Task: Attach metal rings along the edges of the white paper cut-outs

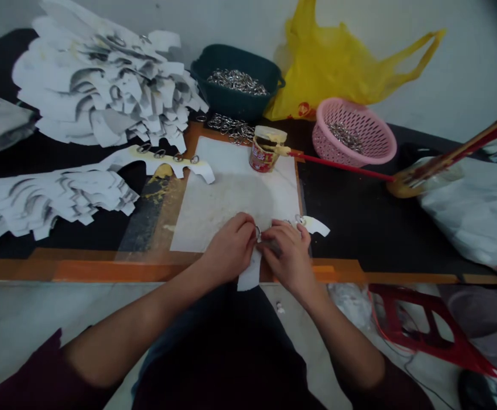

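My left-hand fingers (242, 224): closed, thumb and forefinger pinched at a small silver metal ring (257, 232). My right-hand fingers (286, 230): curled closed over a white tabbed card strip (250, 273), though they hide the exact grip. The strip seems to be one piece, hanging below my hands and reappearing at right, held just over the near edge of a white rectangular board (231, 193).

Handling: the strip should be light, thin and flexible, best held by its edges beside the ring. The ring looks smooth and small, so it may slip; fingertips suit it best.

Nearby, on the black bench top (350, 222): one white strip with silver rings along it (163, 160); heaped white grey-marked cut pieces (103, 85); a dark green plastic tub of silver rings (235, 94); a pink perforated plastic basket of rings (354, 134); a red-labelled jar crusted with yellowish glue (265, 151); a red stick (337, 164); a yellow plastic carrier bag (329, 68).

Writing: none legible on the jar label; the bag's red mark is unreadable.
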Tool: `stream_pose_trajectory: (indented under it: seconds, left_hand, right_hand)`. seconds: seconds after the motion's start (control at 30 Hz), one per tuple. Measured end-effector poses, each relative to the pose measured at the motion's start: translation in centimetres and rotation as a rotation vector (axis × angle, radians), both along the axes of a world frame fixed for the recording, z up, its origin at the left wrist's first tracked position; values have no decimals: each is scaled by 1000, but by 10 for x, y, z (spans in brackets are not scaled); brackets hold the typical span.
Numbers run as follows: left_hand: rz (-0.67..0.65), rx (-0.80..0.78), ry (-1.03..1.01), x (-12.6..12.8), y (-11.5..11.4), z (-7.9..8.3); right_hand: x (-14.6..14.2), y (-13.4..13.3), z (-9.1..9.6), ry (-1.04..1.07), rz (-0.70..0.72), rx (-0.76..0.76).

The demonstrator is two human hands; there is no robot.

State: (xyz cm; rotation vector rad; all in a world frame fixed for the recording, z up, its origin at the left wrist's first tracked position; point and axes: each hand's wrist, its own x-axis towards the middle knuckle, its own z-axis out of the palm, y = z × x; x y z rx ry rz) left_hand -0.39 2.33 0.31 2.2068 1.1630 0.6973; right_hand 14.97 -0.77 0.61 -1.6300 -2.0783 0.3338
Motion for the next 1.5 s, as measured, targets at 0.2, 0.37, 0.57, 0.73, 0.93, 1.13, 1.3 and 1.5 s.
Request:
stream_pose_trajectory:
  seconds: [0.2,0.37,0.57,0.73,0.93,1.13,1.3,1.5]
  left_hand:
    - [-10,0,28,0,1,-1]
    - [-30,27,45,-1,1,-3]
    - [-66,66,104,-4,6,-8]
    - [-244,257,295,-11,8,-5]
    - [-256,357,283,-14,6,-5]
    - [-352,343,312,-15,9,-1]
    - [-459,397,453,-14,9,6]
    - [-509,408,406,-20,10,5]
  right_hand:
    - [0,4,-1,-35,18,49]
    - [-2,2,-2,-26,5,48]
    - [3,5,-1,13,15,10]
    - [11,11,-2,-17,124,15]
    - [15,12,-4,49,133,4]
    - [16,14,-5,-10,174,61]
    - [13,14,-5,-229,246,158]
    - [17,13,-4,-279,306,201]
